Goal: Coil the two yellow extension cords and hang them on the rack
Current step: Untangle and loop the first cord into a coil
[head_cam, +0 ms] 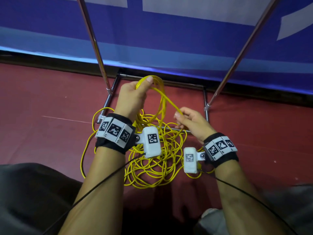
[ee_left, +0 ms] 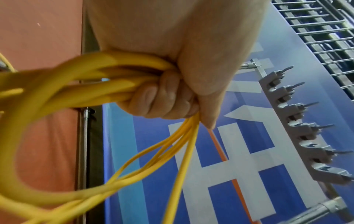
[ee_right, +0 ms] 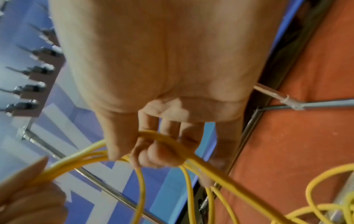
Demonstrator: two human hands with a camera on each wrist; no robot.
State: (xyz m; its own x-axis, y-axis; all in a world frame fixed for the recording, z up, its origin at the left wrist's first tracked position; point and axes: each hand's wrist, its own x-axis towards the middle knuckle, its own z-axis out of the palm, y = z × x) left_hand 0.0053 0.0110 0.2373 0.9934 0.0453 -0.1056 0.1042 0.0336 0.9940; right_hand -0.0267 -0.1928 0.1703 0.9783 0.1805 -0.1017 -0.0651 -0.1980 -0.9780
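Head view: left hand [head_cam: 133, 94] grips coiled yellow cord [head_cam: 159, 92]; right hand [head_cam: 191, 122] pinches one strand beside it.

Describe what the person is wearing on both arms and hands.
Both hands are bare: left hand, right hand. Each wrist carries a black strap faced with white blocks bearing black square-pattern markers, plus a white camera box bearing its own marker. A thin black cable trails along each forearm.

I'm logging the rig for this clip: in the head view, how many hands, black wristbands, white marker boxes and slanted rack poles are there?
Hands: 2, left hand and right hand, both holding yellow cord
Black wristbands: 2
White marker boxes: 2
Slanted rack poles: 2
Total: 8
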